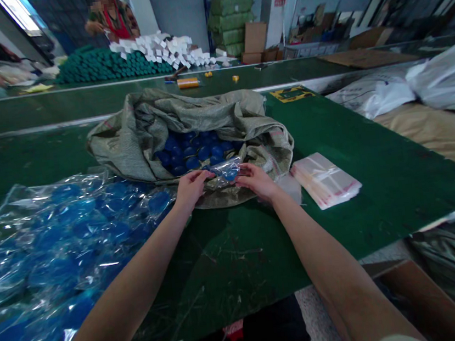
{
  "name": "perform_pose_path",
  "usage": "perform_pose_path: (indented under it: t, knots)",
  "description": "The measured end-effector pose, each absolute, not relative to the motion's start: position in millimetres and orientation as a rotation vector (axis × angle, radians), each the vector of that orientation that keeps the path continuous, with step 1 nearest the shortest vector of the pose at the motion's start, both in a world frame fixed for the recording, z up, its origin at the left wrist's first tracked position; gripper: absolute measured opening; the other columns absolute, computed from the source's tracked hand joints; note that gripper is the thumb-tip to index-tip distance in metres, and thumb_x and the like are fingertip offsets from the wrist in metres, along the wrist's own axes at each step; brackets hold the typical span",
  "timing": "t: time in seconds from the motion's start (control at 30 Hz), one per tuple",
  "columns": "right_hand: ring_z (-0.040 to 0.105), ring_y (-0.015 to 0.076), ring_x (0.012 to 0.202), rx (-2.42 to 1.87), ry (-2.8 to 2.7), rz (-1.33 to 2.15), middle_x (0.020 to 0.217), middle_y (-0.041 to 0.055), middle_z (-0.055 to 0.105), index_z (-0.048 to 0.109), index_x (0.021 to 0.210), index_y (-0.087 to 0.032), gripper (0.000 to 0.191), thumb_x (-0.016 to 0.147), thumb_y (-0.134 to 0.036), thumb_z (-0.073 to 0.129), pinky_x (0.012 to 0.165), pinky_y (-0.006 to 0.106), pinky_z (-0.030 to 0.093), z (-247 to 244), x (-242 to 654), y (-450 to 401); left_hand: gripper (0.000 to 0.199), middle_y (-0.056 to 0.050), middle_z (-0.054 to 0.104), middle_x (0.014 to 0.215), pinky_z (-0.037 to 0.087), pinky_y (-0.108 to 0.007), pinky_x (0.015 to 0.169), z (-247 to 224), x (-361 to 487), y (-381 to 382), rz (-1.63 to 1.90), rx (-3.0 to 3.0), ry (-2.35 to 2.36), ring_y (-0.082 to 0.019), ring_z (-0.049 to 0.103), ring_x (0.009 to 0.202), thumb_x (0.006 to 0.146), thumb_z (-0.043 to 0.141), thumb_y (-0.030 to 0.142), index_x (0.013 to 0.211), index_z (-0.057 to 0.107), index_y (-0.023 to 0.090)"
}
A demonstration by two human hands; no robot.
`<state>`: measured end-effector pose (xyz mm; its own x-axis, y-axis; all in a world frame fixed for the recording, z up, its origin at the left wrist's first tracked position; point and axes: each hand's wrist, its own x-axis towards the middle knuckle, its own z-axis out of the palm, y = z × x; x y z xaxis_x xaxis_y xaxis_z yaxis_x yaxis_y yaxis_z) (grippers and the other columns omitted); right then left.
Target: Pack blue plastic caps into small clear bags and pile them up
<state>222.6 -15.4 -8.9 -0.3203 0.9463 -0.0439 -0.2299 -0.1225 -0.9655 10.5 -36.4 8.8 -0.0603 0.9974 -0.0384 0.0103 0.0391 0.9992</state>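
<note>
A small clear plastic bag with a blue piece inside (230,171) is held between my two hands, over the front rim of a grey-green woven sack (120,145). My left hand (193,187) pinches the bag's left end, and my right hand (256,181) has closed fingers on its right side. Round dark blue pieces (198,151) fill the sack's opening. Left of the sack lies a broad heap of blue pieces in clear bags (66,240). A stack of flat clear bags (326,179) rests on the table right of the sack.
Across the green table (377,174), a roll of orange tape (187,83) lies near a yellow-and-black piece (291,94). Behind are green rolls (102,64), white boxes (171,50) and a person in a red apron (115,23). White sacks (448,77) stand at the right.
</note>
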Motion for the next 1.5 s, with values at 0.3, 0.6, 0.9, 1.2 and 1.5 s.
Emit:
perform_pose_path:
  t: [0.3, 0.6, 0.9, 1.2, 1.5]
  knots:
    - [0.066, 0.0149, 0.078, -1.015, -1.409, 1.466, 0.089, 0.0021, 0.069, 0.060, 0.100, -0.020, 0.040, 0.063, -0.022, 0.076, 0.076, 0.031, 0.054, -4.7, 221.1, -17.7, 0.042, -0.009, 0.069, 0.106, 0.046, -0.029, 0.087, 2.9, 7.7, -27.0, 1.336, 1.521, 1.377, -0.019, 0.062, 0.098, 0.071, 0.072, 0.038, 0.106, 0.067, 0.016]
    - [0.062, 0.0198, 0.090, -0.954, -1.801, 0.781, 0.099, 0.0079, 0.065, 0.063, 0.085, -0.021, 0.008, 0.077, -0.023, 0.063, 0.083, 0.036, 0.050, -3.7, 216.7, -23.6, 0.033, -0.009, 0.069, 0.109, 0.048, -0.032, 0.087, 15.9, 5.2, -33.0, 1.209, 1.652, 1.196, -0.021, 0.062, 0.100, 0.072, 0.069, 0.026, 0.104, 0.070, 0.016]
    - [0.062, 0.0185, 0.088, -0.861, -1.944, 0.376, 0.090, 0.0061, 0.064, 0.062, 0.075, -0.020, 0.011, 0.077, -0.011, 0.056, 0.083, 0.035, 0.049, -4.6, 219.5, -21.0, 0.036, -0.009, 0.066, 0.117, 0.052, -0.034, 0.081, 9.2, 1.0, -31.8, 1.156, 1.778, 1.206, -0.021, 0.063, 0.099, 0.074, 0.064, 0.024, 0.109, 0.067, 0.016]
    - [0.062, 0.0185, 0.088, -0.875, -1.970, 0.382, 0.090, 0.0062, 0.066, 0.060, 0.073, -0.020, 0.011, 0.076, -0.011, 0.055, 0.083, 0.034, 0.049, -5.3, 220.4, -19.8, 0.030, -0.008, 0.067, 0.113, 0.051, -0.031, 0.078, 12.0, 3.5, -35.5, 1.154, 1.855, 1.267, -0.020, 0.063, 0.096, 0.078, 0.062, 0.027, 0.105, 0.067, 0.016]
    - [0.058, 0.0149, 0.066, -1.222, -1.719, 0.562, 0.079, 0.0027, 0.066, 0.052, 0.074, -0.020, 0.004, 0.072, -0.017, 0.050, 0.066, 0.028, 0.045, 17.9, 214.6, -34.8, 0.033, -0.008, 0.070, 0.099, 0.050, -0.027, 0.072, 32.8, 9.9, -44.7, 1.241, 1.749, 1.206, -0.018, 0.063, 0.087, 0.082, 0.060, 0.041, 0.101, 0.070, 0.016]
